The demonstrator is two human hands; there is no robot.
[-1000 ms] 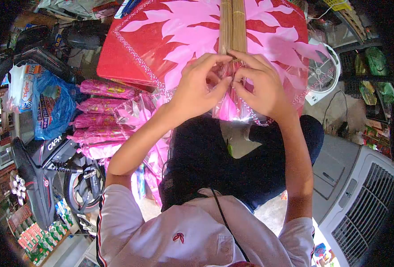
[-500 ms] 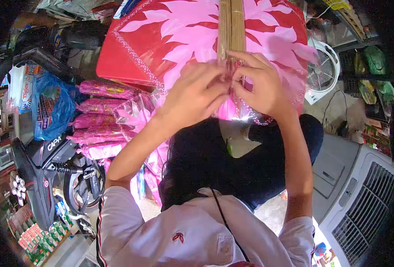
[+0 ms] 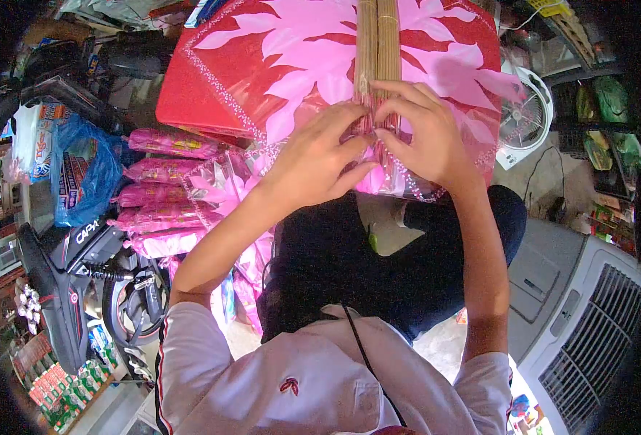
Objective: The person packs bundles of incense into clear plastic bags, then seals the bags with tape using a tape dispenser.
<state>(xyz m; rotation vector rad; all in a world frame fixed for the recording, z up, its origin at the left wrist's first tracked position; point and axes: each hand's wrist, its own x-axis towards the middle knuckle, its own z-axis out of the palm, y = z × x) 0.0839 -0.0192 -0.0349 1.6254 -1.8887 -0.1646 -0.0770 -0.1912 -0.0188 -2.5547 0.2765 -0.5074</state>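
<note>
Two bundles of thin tan sticks (image 3: 377,43), resembling incense sticks, lie side by side at the top centre. Beneath them a clear plastic sheet with pink leaf shapes (image 3: 313,51) is spread over a red table (image 3: 190,98). At the bundles' near end, my left hand (image 3: 319,154) has curled fingers against the left side, thumb lower down by the sheet's near edge. My right hand (image 3: 425,134) closes from the other side, its forefinger across the sticks and its thumb below. The exact grip between the fingertips is partly hidden.
Several pink wrapped packets (image 3: 164,171) are stacked left of the table, near a blue plastic bag (image 3: 81,174). A motorbike (image 3: 63,290) stands further left. On the right are a white fan (image 3: 527,112) and a grey air cooler (image 3: 552,290).
My fingers have shifted slightly at the bundles' near end. The left fingertips sit a little apart from the right ones, and the left thumb is stretched further out. The bundles have stayed in place.
</note>
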